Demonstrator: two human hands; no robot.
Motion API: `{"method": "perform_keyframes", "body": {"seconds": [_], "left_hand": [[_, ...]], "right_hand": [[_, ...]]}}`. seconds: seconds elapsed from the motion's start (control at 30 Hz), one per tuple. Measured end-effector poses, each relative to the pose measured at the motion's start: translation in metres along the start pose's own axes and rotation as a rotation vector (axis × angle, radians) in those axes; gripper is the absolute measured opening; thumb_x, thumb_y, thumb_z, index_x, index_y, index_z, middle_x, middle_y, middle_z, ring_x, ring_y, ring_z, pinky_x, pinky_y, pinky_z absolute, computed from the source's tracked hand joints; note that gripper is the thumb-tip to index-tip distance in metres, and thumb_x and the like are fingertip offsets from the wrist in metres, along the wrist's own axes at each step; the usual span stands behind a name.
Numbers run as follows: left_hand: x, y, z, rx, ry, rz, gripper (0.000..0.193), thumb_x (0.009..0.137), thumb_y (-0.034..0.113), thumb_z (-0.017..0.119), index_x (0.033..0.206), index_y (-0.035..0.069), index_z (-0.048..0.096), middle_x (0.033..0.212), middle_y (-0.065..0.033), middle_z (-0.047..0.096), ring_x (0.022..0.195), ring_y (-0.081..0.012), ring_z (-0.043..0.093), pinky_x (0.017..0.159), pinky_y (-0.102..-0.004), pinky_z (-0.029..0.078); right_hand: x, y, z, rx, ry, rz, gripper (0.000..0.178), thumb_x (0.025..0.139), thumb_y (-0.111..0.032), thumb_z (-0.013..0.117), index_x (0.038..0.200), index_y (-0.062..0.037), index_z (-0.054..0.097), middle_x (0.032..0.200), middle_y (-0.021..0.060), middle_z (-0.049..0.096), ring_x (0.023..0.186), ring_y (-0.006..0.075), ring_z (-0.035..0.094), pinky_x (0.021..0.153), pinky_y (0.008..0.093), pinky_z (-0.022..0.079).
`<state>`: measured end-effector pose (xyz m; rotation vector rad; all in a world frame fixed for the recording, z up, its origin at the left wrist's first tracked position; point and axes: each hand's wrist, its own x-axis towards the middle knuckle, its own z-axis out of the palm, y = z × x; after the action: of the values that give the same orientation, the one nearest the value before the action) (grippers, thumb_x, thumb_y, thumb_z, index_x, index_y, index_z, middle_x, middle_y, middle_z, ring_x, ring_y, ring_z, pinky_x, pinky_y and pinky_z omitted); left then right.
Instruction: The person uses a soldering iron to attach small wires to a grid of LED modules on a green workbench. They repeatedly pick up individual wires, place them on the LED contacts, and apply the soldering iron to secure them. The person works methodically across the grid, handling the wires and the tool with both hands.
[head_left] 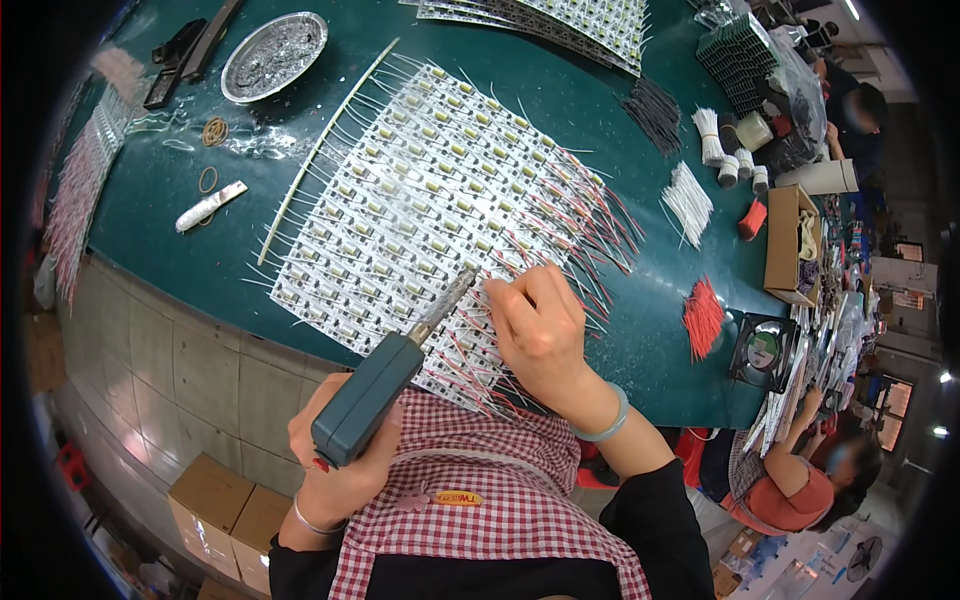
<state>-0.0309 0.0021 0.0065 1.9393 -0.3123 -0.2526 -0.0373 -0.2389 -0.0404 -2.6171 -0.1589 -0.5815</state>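
Note:
A dark green soldering gun (368, 398) is gripped in my left hand (345, 440), its metal barrel slanting up and right. The tip reaches a large panel of white circuit boards (400, 190) with yellow parts in rows. My right hand (540, 325) is closed in a pinch just beside the tip, on what looks like a thin wire, mostly hidden by the fingers. Red and white wires (590, 215) stick out along the panel's right side and near edge. Pale wires line its left side, by a long narrow strip (325, 150).
A metal dish (273, 57) of solder scraps, rubber bands (215, 131) and a white-wrapped stick (210, 206) lie left. Bundles of black (655, 112), white (687, 205) and red wires (703, 318) lie right, near a small fan (764, 350). Other panels (590, 30) are stacked behind. Two people sit at right.

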Motion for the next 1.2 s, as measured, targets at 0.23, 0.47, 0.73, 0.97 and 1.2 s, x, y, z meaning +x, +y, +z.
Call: {"method": "perform_keyframes", "body": {"seconds": [0.23,0.47,0.73,0.97,1.2], "left_hand": [[-0.001,0.003,0.001,-0.047,0.018,-0.055,0.02,0.077,-0.005,0.074,0.096,-0.006,0.07,0.095,-0.0141,0.069,0.077,-0.0192,0.067,0.067,-0.029,0.052],[-0.005,-0.002,-0.003,-0.028,0.031,-0.063,0.02,0.077,-0.005,0.074,0.097,-0.006,0.07,0.096,-0.014,0.068,0.077,-0.0195,0.066,0.067,-0.0293,0.052],[-0.009,-0.005,-0.007,-0.033,0.033,-0.035,0.02,0.077,-0.005,0.074,0.097,-0.006,0.07,0.096,-0.0145,0.068,0.078,-0.02,0.067,0.067,-0.029,0.052],[-0.012,-0.009,-0.009,-0.013,0.004,-0.031,0.02,0.077,-0.004,0.074,0.096,-0.007,0.069,0.095,-0.0145,0.068,0.077,-0.0191,0.067,0.066,-0.0291,0.053],[-0.015,-0.011,-0.008,-0.021,0.0,-0.036,0.02,0.077,-0.005,0.075,0.096,-0.005,0.068,0.093,-0.0136,0.068,0.076,-0.0175,0.067,0.066,-0.0284,0.052]], "right_hand": [[-0.004,0.0,-0.001,0.02,0.046,0.031,0.023,0.072,0.006,0.069,0.094,-0.0009,0.067,0.079,0.0084,0.05,0.073,0.0264,0.053,0.061,0.0362,0.045],[0.0,-0.019,-0.023,0.054,0.072,0.063,0.019,0.073,0.008,0.077,0.087,-0.0024,0.07,0.075,0.0076,0.055,0.068,0.0242,0.052,0.058,0.0353,0.042],[-0.005,-0.018,0.001,0.138,0.056,0.103,0.014,0.076,0.002,0.076,0.084,-0.0045,0.066,0.074,0.0069,0.049,0.069,0.0245,0.051,0.059,0.0367,0.041],[-0.009,-0.015,0.01,0.081,0.057,0.098,0.014,0.077,0.001,0.075,0.082,-0.0046,0.064,0.074,0.0074,0.049,0.068,0.0249,0.051,0.059,0.0372,0.042],[-0.006,-0.016,0.008,0.075,0.022,0.114,0.012,0.079,0.0,0.073,0.08,-0.0039,0.062,0.075,0.0083,0.048,0.068,0.0267,0.052,0.06,0.0383,0.043]]}}
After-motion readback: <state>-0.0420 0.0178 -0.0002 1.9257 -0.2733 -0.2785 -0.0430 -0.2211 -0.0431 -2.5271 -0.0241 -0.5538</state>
